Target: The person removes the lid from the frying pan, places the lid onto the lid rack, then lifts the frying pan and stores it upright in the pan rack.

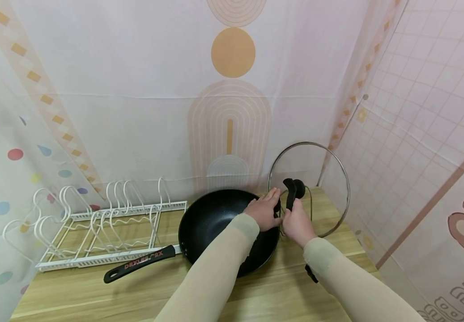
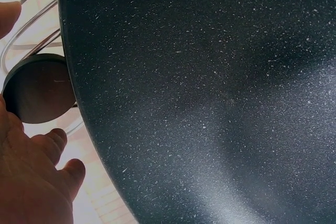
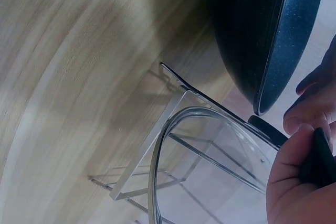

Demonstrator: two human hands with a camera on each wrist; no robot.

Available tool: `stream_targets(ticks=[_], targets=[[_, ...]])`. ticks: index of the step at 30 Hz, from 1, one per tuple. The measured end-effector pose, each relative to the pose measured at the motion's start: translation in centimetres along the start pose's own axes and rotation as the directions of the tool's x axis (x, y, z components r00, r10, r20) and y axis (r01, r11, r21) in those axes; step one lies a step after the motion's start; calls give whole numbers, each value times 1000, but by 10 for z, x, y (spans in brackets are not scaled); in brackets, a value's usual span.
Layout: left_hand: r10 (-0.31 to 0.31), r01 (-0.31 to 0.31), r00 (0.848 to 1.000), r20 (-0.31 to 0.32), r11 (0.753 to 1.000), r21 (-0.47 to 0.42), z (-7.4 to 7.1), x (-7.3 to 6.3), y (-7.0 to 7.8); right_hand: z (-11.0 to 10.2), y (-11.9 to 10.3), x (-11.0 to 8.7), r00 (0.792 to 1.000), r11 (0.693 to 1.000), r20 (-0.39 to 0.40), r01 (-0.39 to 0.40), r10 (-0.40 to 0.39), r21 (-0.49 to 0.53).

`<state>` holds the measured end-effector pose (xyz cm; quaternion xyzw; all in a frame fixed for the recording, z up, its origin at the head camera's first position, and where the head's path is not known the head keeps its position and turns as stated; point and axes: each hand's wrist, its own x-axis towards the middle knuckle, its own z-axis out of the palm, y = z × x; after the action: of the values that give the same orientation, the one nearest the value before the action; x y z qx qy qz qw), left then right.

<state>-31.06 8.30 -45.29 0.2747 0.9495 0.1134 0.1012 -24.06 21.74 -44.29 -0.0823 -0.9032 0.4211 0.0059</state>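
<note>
A black wok [image 1: 211, 219] with white-speckled lining sits on the wooden table. My left hand [image 1: 261, 212] reaches over its right rim, fingers extended. A round black disc [image 2: 39, 87] lies between that hand's thumb and fingers in the left wrist view; whether they press it is unclear. Close beside, my right hand [image 1: 298, 223] grips a curved black handle [image 1: 291, 192], mostly covered by the fingers. A clear glass lid [image 1: 348, 188] with a metal rim stands upright behind the right hand, a black knob [image 1: 299, 188] in front of it. Below it is a metal wire stand [image 3: 149, 142].
A white wire dish rack [image 1: 115, 257] with upright loops stands at the left of the table [image 1: 280, 295]. The wok's long black handle [image 1: 139, 264] points left, across the rack's front. Patterned sheets [image 1: 135, 125] hang behind and at the sides.
</note>
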Motion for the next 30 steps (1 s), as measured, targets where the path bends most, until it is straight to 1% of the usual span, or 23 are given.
stream_targets(ticks=[10, 19, 25, 26, 30], targets=[[12, -12, 1000, -7, 1000, 2, -1, -1, 1, 0, -2, 1, 1000, 1000, 27, -16, 16, 17], [56, -55, 998, -32, 998, 35, -2, -3, 3, 0, -4, 0, 1000, 1000, 18, -21, 21, -17], [92, -90, 995, -46, 994, 59, 1, -4, 9, 1, -4, -3, 1000, 999, 23, -14, 14, 32], [92, -90, 995, -46, 994, 59, 1, -4, 10, 1, -4, -3, 1000, 999, 24, -17, 16, 47], [77, -74, 996, -47, 996, 59, 1, -6, 13, 2, -2, -2, 1000, 999, 12, -10, 9, 53]])
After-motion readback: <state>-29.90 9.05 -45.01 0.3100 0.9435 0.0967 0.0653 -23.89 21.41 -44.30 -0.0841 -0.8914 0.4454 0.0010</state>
